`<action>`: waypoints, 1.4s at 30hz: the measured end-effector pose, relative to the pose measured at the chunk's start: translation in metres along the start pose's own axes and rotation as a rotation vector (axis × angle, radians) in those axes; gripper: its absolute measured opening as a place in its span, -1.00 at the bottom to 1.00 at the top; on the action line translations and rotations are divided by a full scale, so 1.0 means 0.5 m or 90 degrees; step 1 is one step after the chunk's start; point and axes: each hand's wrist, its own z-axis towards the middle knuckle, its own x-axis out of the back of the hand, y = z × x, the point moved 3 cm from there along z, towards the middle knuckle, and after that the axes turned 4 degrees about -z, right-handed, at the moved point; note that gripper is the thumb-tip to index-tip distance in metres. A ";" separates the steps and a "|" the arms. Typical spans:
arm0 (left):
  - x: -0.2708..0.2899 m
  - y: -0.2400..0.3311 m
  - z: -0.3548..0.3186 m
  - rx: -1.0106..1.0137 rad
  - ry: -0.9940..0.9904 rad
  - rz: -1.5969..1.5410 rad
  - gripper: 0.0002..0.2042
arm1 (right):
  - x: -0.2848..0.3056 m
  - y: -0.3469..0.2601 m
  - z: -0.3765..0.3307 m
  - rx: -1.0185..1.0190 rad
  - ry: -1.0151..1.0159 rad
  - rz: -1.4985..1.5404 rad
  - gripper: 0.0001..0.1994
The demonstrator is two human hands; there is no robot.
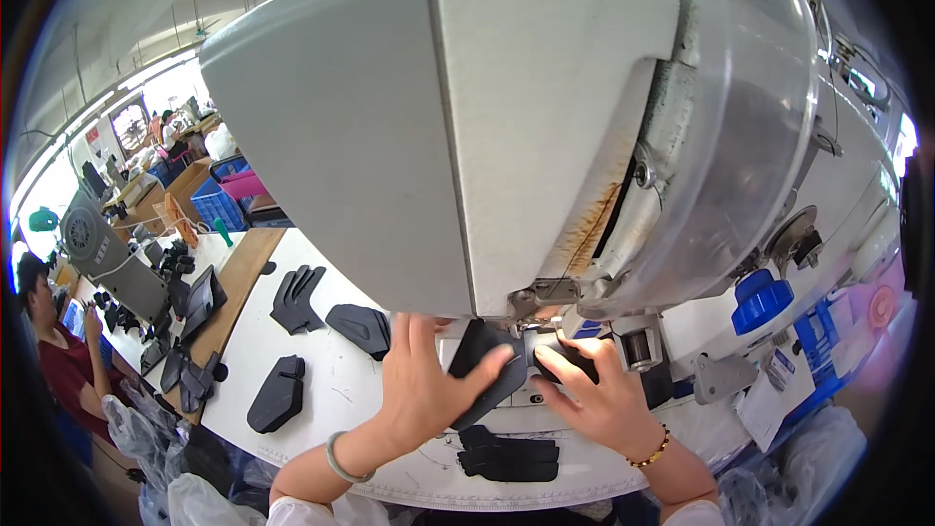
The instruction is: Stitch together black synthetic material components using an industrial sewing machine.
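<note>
Under the head of a large grey-white sewing machine [545,88], a black padded piece [500,392] lies on the machine bed. My left hand [421,390] is left of it, fingers stretched toward the machine, thumb spread and resting over the piece. My right hand [602,399] is on the other side, its thumb and fingers closed on a black part [577,358] close to the needle area. Whether the two black parts are joined is hard to see. The needle itself is mostly hidden by the machine head.
Stacked black pieces [508,454] lie near the front edge. Other black pieces [278,394] sit on the white table at left. A blue knob [762,301] and a bobbin [639,349] are at right. Another person [73,360] sits at far left, beside a grey machine [109,253].
</note>
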 end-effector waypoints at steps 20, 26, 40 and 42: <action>-0.003 0.010 -0.030 -0.344 -0.184 -0.071 -0.54 | -0.003 0.009 -0.007 0.048 0.051 0.010 -0.64; -0.005 0.016 -0.026 -0.374 -0.173 -0.018 -0.58 | -0.003 0.005 -0.014 0.032 0.024 -0.012 -0.65; -0.009 -0.005 0.003 -0.402 -0.161 -0.065 -0.57 | -0.019 0.027 -0.024 0.049 -0.006 -0.081 -0.66; -0.011 -0.016 0.007 -0.403 -0.123 -0.066 -0.57 | -0.025 0.039 -0.024 0.006 0.008 -0.077 -0.69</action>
